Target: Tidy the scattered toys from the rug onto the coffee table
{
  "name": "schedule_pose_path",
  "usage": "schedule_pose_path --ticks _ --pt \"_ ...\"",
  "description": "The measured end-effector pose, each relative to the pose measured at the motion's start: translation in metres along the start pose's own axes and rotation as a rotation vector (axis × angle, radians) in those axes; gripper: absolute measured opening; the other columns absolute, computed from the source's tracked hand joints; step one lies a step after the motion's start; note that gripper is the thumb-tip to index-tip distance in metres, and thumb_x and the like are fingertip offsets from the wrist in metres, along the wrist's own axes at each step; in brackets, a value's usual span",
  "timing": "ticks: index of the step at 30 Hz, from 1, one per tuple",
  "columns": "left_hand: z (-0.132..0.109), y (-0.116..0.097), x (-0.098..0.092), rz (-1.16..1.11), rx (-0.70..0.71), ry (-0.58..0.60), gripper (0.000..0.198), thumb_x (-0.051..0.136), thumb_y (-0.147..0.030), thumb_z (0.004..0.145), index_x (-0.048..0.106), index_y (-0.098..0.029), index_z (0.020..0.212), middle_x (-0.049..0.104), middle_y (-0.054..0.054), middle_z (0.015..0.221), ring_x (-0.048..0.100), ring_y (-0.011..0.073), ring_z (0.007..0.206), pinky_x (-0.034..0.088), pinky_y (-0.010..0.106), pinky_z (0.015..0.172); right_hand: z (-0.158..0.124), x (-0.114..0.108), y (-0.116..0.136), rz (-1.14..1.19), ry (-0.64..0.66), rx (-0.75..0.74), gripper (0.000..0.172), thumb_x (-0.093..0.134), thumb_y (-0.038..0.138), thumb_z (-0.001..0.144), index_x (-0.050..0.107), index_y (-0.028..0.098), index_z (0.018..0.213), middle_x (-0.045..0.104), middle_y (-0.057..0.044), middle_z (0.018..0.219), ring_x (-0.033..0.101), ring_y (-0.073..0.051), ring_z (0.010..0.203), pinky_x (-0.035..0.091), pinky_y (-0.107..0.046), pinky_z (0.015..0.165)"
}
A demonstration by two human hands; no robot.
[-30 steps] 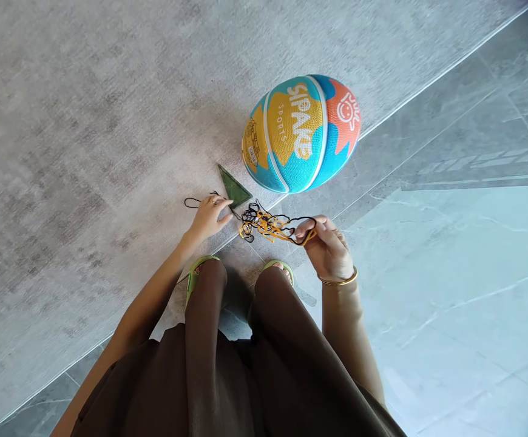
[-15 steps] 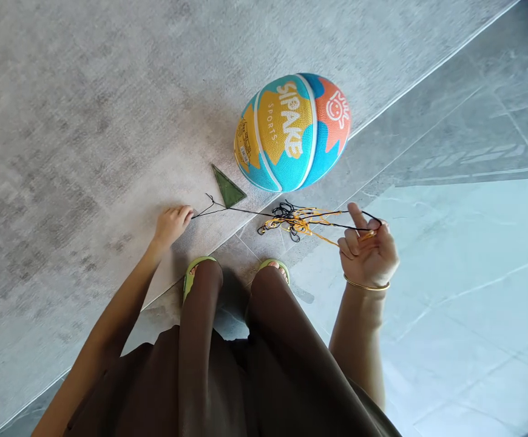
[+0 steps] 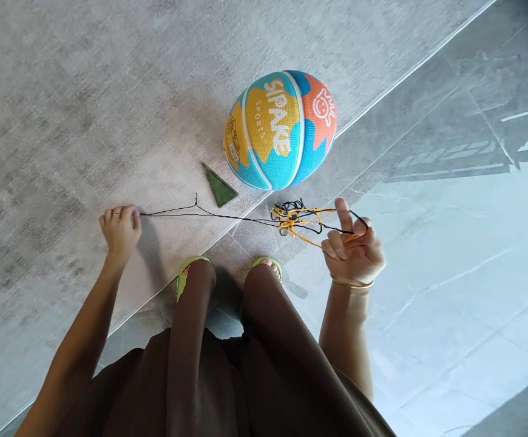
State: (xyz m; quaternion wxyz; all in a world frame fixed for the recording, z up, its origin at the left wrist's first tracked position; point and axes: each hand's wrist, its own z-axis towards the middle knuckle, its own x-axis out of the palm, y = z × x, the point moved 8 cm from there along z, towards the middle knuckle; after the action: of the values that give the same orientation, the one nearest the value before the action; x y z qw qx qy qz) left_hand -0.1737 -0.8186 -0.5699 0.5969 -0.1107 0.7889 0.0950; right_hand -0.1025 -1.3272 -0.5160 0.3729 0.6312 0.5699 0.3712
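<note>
My left hand (image 3: 121, 232) is closed on the end of a thin black cord (image 3: 173, 212), which stretches across to a tangle of black and orange cord (image 3: 294, 218). That tangle hangs in the air between my hands. Strands run from it to my right hand (image 3: 355, 247), whose fingers are bent with black and orange loops around them. One finger of that hand points up. Past the tangle lies a colourful basketball (image 3: 282, 130) in blue, yellow and orange. Close to the ball is a dark green triangular piece (image 3: 219, 187).
A grey carpet (image 3: 64, 109) covers the left and far side. Its edge runs diagonally, meeting glossy grey floor tiles (image 3: 450, 261) on the right. My feet in green slippers (image 3: 184, 271) are below the cords.
My left hand has moved left, drawing the black cord out longer. The tangle has bunched closer to my right hand, which keeps the loops. The whole view has shifted slightly.
</note>
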Motion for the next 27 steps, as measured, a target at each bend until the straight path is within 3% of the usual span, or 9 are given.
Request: schedule_pose_path --ticks 2,6,9,12,14,17,23,27 --pt "-0.003 -0.049 -0.013 -0.168 0.097 -0.048 0.027 0.044 -0.031 0.098 0.066 -0.018 0.108 0.066 0.010 0.111 0.050 0.0313 0.111 0.034 0.046 0.094 -0.003 0.018 -0.001 0.038 0.041 0.035 0.034 0.051 0.064 0.086 0.055 0.030 0.086 0.053 -0.001 0.146 0.017 -0.006 0.043 0.015 -0.030 0.040" --pt "-0.013 -0.189 -0.033 -0.704 0.434 0.042 0.018 0.051 -0.031 0.096 0.067 -0.023 0.096 0.070 0.006 0.102 0.056 0.0255 0.103 0.035 0.044 0.100 -0.010 0.048 0.001 0.079 0.133 0.099 0.041 0.059 0.064 0.080 0.045 0.026 0.074 0.061 -0.002 0.137 0.019 -0.005 0.042 0.016 -0.030 0.040" --pt "-0.016 -0.275 -0.031 -0.948 0.585 0.255 0.017 0.054 -0.032 0.093 0.066 -0.022 0.098 0.071 0.007 0.104 0.060 0.0238 0.105 0.039 0.041 0.099 -0.014 0.059 0.003 0.072 0.166 0.125 0.048 0.059 0.067 0.078 0.040 0.024 0.071 0.064 -0.003 0.132 0.018 -0.005 0.042 0.016 -0.029 0.040" --pt "-0.018 -0.318 -0.009 -1.057 0.545 0.563 0.022 0.056 -0.039 0.090 0.065 -0.019 0.087 0.071 0.005 0.088 0.063 0.0201 0.085 0.046 0.033 0.079 -0.018 0.063 0.005 0.075 0.181 0.127 0.050 0.058 0.069 0.078 0.038 0.024 0.071 0.065 -0.002 0.131 0.018 -0.005 0.042 0.017 -0.029 0.039" --pt "-0.024 -0.326 0.006 -1.105 0.479 0.737 0.027 0.058 -0.042 0.087 0.062 -0.018 0.076 0.064 0.002 0.071 0.057 0.0160 0.068 0.041 0.029 0.064 -0.018 0.061 0.004 0.073 0.173 0.124 0.050 0.057 0.070 0.078 0.039 0.024 0.071 0.065 -0.002 0.130 0.018 -0.005 0.042 0.018 -0.029 0.039" --pt "-0.029 -0.317 0.018 -1.175 0.366 0.859 0.030 0.063 -0.044 0.082 0.063 -0.016 0.072 0.054 -0.003 0.058 0.046 0.0114 0.056 0.032 0.026 0.054 -0.016 0.054 -0.001 0.072 0.137 0.118 0.045 0.054 0.069 0.081 0.043 0.026 0.074 0.065 -0.002 0.131 0.018 -0.006 0.042 0.017 -0.029 0.039" --pt "-0.021 -0.266 0.034 -1.121 0.108 0.854 0.035 0.071 -0.050 0.073 0.073 -0.014 0.073 0.046 -0.005 0.051 0.038 0.0085 0.050 0.024 0.026 0.051 -0.001 0.051 -0.020 0.142 0.069 0.128 0.037 0.057 0.060 0.083 0.045 0.026 0.080 0.064 -0.004 0.130 0.023 -0.004 0.041 0.017 -0.027 0.037" --pt "-0.023 -0.243 0.041 -1.251 -0.011 0.843 0.034 0.072 -0.050 0.073 0.073 -0.015 0.076 0.057 -0.003 0.057 0.039 0.0074 0.047 0.027 0.025 0.047 0.004 0.065 -0.045 0.204 0.065 0.220 0.036 0.063 0.055 0.081 0.043 0.025 0.081 0.063 -0.005 0.129 0.041 -0.006 0.046 0.032 -0.026 0.039"
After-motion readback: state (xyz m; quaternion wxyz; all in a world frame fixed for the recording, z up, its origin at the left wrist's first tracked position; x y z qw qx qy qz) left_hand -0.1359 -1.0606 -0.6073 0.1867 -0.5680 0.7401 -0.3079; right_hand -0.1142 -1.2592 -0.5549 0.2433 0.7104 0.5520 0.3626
